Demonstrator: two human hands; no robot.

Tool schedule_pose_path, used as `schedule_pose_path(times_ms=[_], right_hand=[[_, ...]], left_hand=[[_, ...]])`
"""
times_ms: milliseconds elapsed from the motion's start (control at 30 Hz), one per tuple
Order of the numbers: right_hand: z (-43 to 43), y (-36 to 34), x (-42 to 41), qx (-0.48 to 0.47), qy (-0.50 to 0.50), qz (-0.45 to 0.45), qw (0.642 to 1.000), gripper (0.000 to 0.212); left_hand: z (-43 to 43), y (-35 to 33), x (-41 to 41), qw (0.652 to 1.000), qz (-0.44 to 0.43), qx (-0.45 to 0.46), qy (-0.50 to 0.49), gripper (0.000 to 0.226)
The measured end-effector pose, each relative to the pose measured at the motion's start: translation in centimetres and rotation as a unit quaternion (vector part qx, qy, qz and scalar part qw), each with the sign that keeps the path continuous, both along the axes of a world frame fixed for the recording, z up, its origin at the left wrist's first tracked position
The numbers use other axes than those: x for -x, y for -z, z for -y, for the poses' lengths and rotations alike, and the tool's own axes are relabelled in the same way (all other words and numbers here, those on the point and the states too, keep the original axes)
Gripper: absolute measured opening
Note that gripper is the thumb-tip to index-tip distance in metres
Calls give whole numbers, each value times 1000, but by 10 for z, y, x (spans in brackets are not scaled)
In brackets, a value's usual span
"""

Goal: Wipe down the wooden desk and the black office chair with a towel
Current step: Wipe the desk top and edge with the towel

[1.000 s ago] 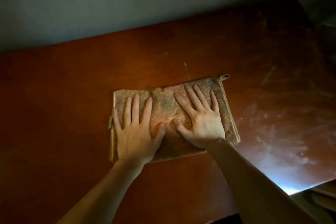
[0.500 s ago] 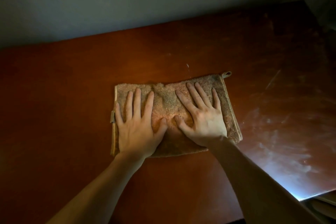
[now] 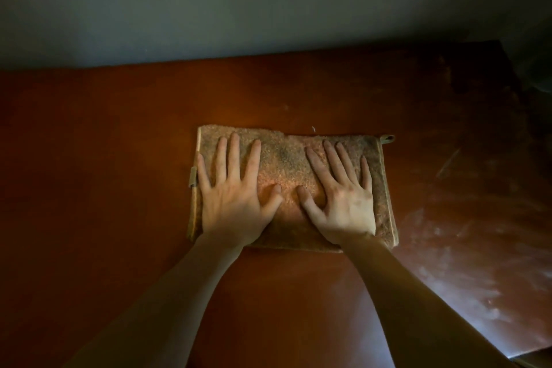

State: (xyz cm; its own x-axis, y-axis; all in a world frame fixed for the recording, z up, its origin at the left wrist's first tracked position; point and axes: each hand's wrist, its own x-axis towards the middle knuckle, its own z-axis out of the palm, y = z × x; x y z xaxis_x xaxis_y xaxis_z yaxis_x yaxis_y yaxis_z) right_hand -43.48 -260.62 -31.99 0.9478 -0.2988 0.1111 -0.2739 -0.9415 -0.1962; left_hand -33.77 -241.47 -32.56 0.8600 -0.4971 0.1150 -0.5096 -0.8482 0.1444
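Observation:
A folded tan towel (image 3: 286,167) lies flat in the middle of the reddish-brown wooden desk (image 3: 104,158). My left hand (image 3: 233,191) presses palm-down on the towel's left half with fingers spread. On the right half my right hand (image 3: 340,197) lies flat the same way, thumbs nearly touching. A small hanging loop (image 3: 387,138) sticks out at the towel's far right corner. The black office chair is out of view.
A grey wall (image 3: 239,3) runs along the desk's far edge. The desk's right part (image 3: 478,248) shows pale dusty smears and a bright glare near the front right corner. A dark shape (image 3: 534,69) stands at the far right.
Both hands have pushed the towel away from me, toward the wall, and it now lies squarer to the desk. The view has tilted up, showing more wall.

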Motion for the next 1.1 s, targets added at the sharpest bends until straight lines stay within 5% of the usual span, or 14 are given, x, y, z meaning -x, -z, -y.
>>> schedule_pose_path(times_ms=[367,1100], right_hand=[[14,-1,-17,-21,97,54,994,70],[27,-9,-52,-33,230,-8,973,68]], left_hand=[[36,0,-55,996,14,-15,85,90],[108,-14,-139,969,14,-44,242,89]])
